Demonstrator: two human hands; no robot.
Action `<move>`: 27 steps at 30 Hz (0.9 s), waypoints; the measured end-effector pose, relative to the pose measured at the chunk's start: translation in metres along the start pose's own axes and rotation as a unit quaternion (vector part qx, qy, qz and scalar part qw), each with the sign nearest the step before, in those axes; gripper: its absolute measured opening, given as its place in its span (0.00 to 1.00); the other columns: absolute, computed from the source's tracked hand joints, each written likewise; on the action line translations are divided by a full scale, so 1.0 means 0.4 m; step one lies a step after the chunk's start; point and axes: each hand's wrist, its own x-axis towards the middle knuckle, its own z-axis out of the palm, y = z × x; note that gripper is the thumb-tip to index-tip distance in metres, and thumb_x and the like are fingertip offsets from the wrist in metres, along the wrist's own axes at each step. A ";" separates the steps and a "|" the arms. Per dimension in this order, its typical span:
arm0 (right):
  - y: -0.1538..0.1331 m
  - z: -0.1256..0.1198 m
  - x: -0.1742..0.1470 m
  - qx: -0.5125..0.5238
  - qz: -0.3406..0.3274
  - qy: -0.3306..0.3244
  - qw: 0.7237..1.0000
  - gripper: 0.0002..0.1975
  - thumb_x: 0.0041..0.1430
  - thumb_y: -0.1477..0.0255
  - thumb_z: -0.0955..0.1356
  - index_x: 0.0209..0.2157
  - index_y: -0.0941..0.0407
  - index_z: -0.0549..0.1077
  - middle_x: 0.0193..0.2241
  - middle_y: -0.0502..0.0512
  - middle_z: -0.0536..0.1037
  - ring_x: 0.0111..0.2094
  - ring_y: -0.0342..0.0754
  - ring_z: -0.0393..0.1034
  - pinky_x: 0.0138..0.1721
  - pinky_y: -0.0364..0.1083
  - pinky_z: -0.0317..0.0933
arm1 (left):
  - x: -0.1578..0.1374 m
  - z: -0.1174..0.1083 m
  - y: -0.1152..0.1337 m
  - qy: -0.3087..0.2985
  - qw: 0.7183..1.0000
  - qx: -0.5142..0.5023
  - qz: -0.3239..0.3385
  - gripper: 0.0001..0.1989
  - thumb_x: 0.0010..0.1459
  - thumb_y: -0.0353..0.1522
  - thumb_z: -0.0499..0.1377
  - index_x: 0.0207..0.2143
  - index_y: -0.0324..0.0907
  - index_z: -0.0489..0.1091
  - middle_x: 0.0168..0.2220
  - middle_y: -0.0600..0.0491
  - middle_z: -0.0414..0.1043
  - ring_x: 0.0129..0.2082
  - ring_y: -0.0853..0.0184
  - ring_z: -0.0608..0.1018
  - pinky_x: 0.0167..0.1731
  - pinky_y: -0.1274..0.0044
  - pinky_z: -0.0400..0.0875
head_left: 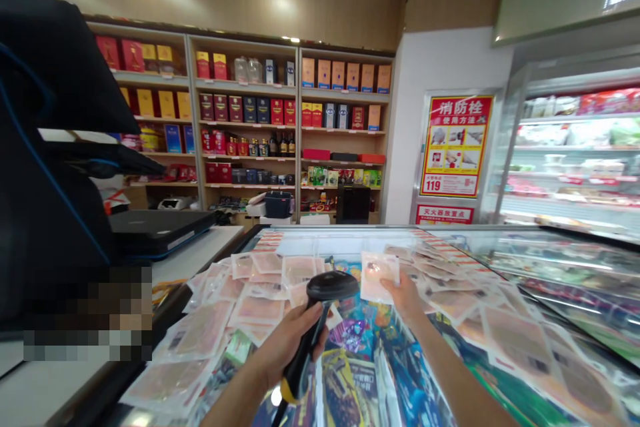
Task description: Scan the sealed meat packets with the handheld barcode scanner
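Observation:
My left hand [287,340] is wrapped round the handle of a black barcode scanner [333,285] with a yellow band low on its grip. The scanner's head points right, toward a flat, clear-and-pink plastic packet [373,277]. That packet is pinched at its right edge by my right hand [404,293] and held up above the glass-topped freezer. Similar flat packets [260,307] lie overlapping on the left of the glass, and more packets [520,333] are spread on the right. Between my arms, colourful bags [350,380] show below the glass.
A black checkout machine [55,167] stands at the left on a pale counter [200,267]. Shelves of boxed goods [245,110] line the back wall. At the right are a red-and-yellow sign [453,147] and a lit, stocked display cooler [575,147].

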 end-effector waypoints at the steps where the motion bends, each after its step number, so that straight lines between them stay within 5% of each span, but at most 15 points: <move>1: -0.001 -0.001 0.000 0.018 0.005 0.000 1.000 0.19 0.42 0.66 0.61 0.37 0.60 0.66 0.31 0.56 0.75 0.33 0.51 0.68 0.32 0.46 0.61 | 0.002 -0.002 -0.002 -0.005 1.000 0.005 -0.003 0.17 0.46 0.44 0.52 0.28 0.39 0.60 0.16 0.57 0.61 0.13 0.76 0.63 0.15 0.82 0.52; 12: -0.020 0.002 -0.012 0.056 0.033 -0.005 0.998 0.21 0.40 0.67 0.62 0.38 0.61 0.64 0.34 0.59 0.73 0.34 0.51 0.67 0.34 0.47 0.60 | -0.027 -0.022 0.039 0.086 0.996 0.017 0.003 0.17 0.45 0.44 0.53 0.28 0.38 0.61 0.16 0.59 0.61 0.12 0.77 0.63 0.14 0.83 0.53; 19: -0.114 0.087 -0.076 0.232 0.033 -0.101 0.967 0.23 0.41 0.69 0.61 0.43 0.60 0.60 0.36 0.58 0.73 0.34 0.50 0.68 0.33 0.46 0.62 | -0.104 -0.102 0.059 0.159 0.986 0.026 0.030 0.14 0.47 0.42 0.52 0.27 0.39 0.59 0.16 0.59 0.62 0.13 0.77 0.64 0.15 0.84 0.56; 27: -0.223 0.230 -0.165 0.063 -0.051 -0.113 0.990 0.23 0.43 0.74 0.61 0.45 0.57 0.60 0.39 0.55 0.71 0.40 0.48 0.65 0.41 0.45 0.58 | -0.161 -0.187 0.059 0.239 0.970 0.020 0.044 0.16 0.44 0.42 0.54 0.29 0.39 0.62 0.16 0.58 0.63 0.14 0.76 0.65 0.14 0.84 0.58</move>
